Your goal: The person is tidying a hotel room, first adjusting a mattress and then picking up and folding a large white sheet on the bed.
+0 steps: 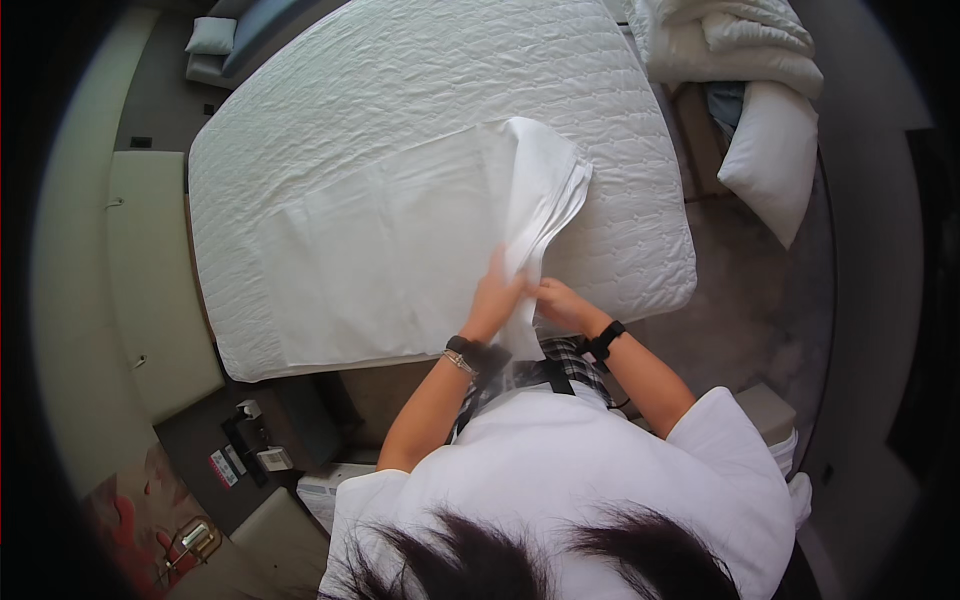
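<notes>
A folded white bed sheet [390, 240] lies across the near part of a bed with a white quilted mattress cover [420, 105]. Its right end is lifted into a bundle of layered edges. My left hand [499, 296], slightly blurred, grips the sheet at the base of that bundle. Close beside it, my right hand [564, 304] pinches the sheet's layered edge between thumb and fingers. A short end of the cloth hangs below the hands, over the mattress's near edge. Both wrists wear black bands.
A bundled white duvet [727, 41] and a white pillow [772, 150] rest beyond the bed at the right. At lower left stands a dark bedside table [187, 427] with small items on it. A padded headboard [150, 277] runs along the left. A sofa with a small cushion [211, 36] is at upper left.
</notes>
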`<state>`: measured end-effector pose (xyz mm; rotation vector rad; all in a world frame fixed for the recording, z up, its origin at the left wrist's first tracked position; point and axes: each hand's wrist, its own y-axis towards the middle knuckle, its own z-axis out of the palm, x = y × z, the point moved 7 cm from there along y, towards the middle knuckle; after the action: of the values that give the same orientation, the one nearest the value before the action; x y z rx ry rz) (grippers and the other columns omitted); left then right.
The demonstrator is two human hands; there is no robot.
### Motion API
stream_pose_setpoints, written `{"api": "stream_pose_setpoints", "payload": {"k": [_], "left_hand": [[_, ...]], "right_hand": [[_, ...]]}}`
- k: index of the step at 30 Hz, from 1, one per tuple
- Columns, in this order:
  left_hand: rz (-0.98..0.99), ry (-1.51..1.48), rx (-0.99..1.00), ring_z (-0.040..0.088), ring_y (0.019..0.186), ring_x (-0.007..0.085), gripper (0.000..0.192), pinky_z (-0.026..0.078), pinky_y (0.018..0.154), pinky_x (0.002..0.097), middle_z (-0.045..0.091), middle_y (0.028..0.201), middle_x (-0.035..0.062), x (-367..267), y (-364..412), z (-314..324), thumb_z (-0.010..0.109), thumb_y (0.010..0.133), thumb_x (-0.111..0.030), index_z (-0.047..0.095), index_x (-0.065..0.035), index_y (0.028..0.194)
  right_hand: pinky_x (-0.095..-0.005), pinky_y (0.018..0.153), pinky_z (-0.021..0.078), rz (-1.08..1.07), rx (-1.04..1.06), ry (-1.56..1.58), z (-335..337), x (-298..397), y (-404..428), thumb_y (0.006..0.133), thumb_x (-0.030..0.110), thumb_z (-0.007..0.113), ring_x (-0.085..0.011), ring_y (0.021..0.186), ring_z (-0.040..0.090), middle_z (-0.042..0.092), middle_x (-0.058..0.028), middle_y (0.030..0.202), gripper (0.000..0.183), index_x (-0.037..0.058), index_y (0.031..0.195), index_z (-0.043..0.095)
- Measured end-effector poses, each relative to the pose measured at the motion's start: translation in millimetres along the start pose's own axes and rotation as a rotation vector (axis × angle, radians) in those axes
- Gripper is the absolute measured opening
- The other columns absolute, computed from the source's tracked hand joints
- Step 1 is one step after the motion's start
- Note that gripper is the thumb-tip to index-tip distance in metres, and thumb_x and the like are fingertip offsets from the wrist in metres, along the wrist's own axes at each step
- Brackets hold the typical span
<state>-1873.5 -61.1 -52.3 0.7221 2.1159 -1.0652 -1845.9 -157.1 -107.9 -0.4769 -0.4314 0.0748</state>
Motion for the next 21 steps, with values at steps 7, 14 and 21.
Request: {"api": "stream_pose_setpoints", "payload": {"k": [7, 14, 21], "left_hand": [[-0.005, 0.098, -0.176, 0.055, 0.078, 0.0359, 0.025, 0.041, 0.069, 0.0388, 0.057, 0.079, 0.0229, 74.2, 12.1, -15.8, 0.04, 0.08, -0.012, 0.052, 0.0028, 0.096], [-0.09, 0.177, -0.568, 0.053, 0.078, 0.0413, 0.022, 0.041, 0.067, 0.0459, 0.056, 0.081, 0.0258, 122.5, -12.5, -151.3, 0.039, 0.078, -0.009, 0.052, 0.0049, 0.089], [-0.134, 0.457, -0.933, 0.05, 0.079, 0.0431, 0.022, 0.039, 0.067, 0.0448, 0.055, 0.081, 0.0253, 221.6, -111.8, -401.4, 0.042, 0.083, -0.017, 0.052, 0.0034, 0.086]], "right_hand": [[-0.0285, 0.061, 0.0416, -0.256, -0.421, -0.761, -42.3, 11.4, 15.7, 0.077, 0.011, 0.049, -0.0135, 0.068, 0.052, 0.059, -0.0054, 0.078, 0.021, -0.0036, 0.092, 0.055], [-0.0372, 0.061, 0.0423, -0.249, -0.885, -1.074, -103.9, 50.6, -54.7, 0.074, 0.017, 0.052, -0.0291, 0.066, 0.056, 0.058, -0.0189, 0.075, 0.025, -0.0032, 0.088, 0.054], [-0.0382, 0.069, 0.0431, -0.238, -1.026, -1.185, -149.1, 58.1, -74.9, 0.073, 0.021, 0.053, -0.0333, 0.076, 0.057, 0.059, -0.0203, 0.08, 0.032, -0.0016, 0.095, 0.055]]}}
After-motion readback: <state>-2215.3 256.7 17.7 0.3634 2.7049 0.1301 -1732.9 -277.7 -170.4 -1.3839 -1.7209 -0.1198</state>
